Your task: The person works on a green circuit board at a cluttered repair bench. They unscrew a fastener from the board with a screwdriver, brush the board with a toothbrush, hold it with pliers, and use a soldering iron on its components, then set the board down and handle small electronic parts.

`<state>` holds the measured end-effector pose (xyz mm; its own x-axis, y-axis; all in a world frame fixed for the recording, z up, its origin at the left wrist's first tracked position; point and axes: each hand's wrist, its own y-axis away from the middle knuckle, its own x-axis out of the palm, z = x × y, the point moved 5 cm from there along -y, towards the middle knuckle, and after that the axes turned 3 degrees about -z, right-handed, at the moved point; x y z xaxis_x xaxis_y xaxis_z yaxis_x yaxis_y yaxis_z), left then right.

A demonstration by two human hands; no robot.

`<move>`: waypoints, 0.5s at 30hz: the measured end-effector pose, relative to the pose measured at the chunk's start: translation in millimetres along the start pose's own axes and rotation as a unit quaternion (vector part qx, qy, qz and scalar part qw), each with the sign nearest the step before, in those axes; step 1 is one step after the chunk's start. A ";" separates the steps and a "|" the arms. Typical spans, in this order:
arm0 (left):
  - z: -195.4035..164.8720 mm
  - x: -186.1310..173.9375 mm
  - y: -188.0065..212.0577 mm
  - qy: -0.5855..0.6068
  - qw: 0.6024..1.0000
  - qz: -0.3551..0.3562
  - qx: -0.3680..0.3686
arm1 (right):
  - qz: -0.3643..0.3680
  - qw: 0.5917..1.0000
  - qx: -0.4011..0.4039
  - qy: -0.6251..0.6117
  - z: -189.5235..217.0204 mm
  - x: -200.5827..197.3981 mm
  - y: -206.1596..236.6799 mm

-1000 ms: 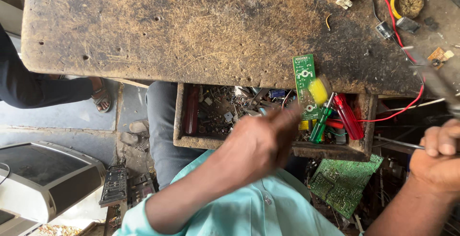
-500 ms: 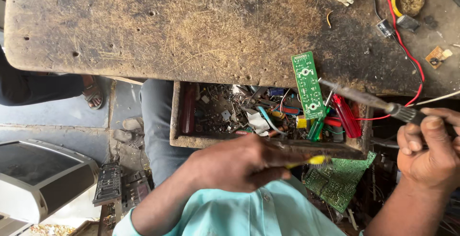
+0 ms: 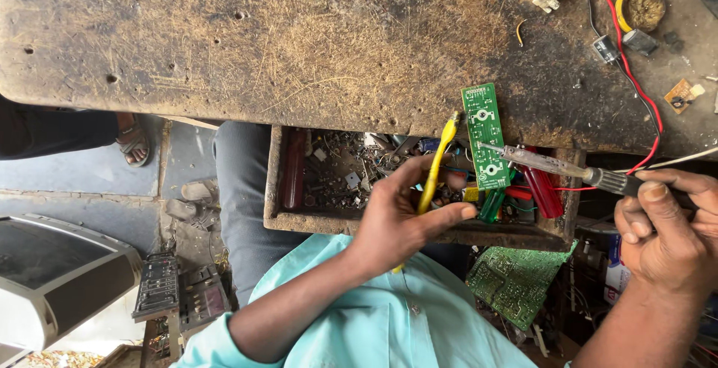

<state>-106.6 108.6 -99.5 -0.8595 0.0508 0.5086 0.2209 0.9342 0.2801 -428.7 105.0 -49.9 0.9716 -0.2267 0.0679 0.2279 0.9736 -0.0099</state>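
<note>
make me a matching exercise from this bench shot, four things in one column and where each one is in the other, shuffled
Things:
1. yellow-handled tool
2. soldering iron
3. small green circuit board
4. large green circuit board

Places:
A. lying at the near edge of the wooden workbench, over the open drawer
B. held in the right hand, tip on a board
C. down below the drawer, beside the light blue shirt
D. held in the left hand

Pairs: 1-D, 2-B, 3-A, 4-C
</note>
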 end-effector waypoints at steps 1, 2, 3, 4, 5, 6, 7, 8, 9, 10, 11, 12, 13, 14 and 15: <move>1.1 3.2 -1.7 0.000 1.000 -0.005 0.014 | 0.001 1.000 0.003 0.001 -0.1 -0.1 -0.6; 2.0 5.6 -3.1 -0.001 1.000 -0.012 0.029 | 0.003 1.000 0.005 0.001 -0.2 0.0 -1.4; 3.1 8.3 -4.6 -0.002 0.999 -0.019 0.043 | 0.004 1.000 0.007 0.005 -0.2 0.0 -1.5; 3.8 9.9 -6.0 -0.004 0.998 -0.026 0.059 | 0.009 1.000 0.006 0.014 -0.1 0.7 -3.2; 6.0 10.4 -7.7 -0.007 0.998 -0.037 0.056 | 0.015 1.000 0.005 0.023 -0.2 1.7 -4.6; 8.3 11.0 -8.9 -0.011 0.997 -0.049 0.053 | 0.024 0.999 0.003 0.040 0.7 2.6 -6.2; 10.1 10.7 -9.7 -0.014 0.997 -0.061 0.050 | 0.028 0.998 0.000 0.051 1.2 3.2 -7.5; 10.3 10.3 -10.7 -0.012 0.996 -0.071 0.060 | 0.032 0.997 -0.002 0.063 1.8 3.8 -8.6; 10.3 9.6 -11.7 -0.010 0.994 -0.081 0.071 | 0.031 0.997 -0.004 0.070 2.1 4.0 -9.7; 10.1 8.3 -11.9 -0.008 0.992 -0.091 0.082 | 0.032 0.997 -0.004 0.072 2.2 4.3 -11.2; 11.5 7.7 -12.3 0.008 0.993 -0.094 0.076 | 0.033 0.997 -0.003 0.074 2.1 4.5 -12.3; 13.1 7.1 -12.7 0.024 0.993 -0.096 0.070 | 0.037 0.997 -0.002 0.073 1.7 4.8 -14.4; 14.6 6.5 -12.9 0.041 0.992 -0.098 0.064 | 0.037 0.997 -0.001 0.075 1.0 4.8 -15.7; 14.9 6.1 -13.0 0.030 0.992 -0.102 0.070 | 0.037 0.996 0.001 0.076 0.2 4.5 -16.8; 15.4 5.6 -13.0 0.020 0.991 -0.106 0.077 | 0.033 0.996 0.002 0.082 -0.5 3.6 -17.2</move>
<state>-121.3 102.2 -112.9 -0.8600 -0.1630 0.4835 -0.0376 0.9653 0.2585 -429.1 87.4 -50.0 0.9818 -0.1635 -0.0971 0.1637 0.9865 -0.0052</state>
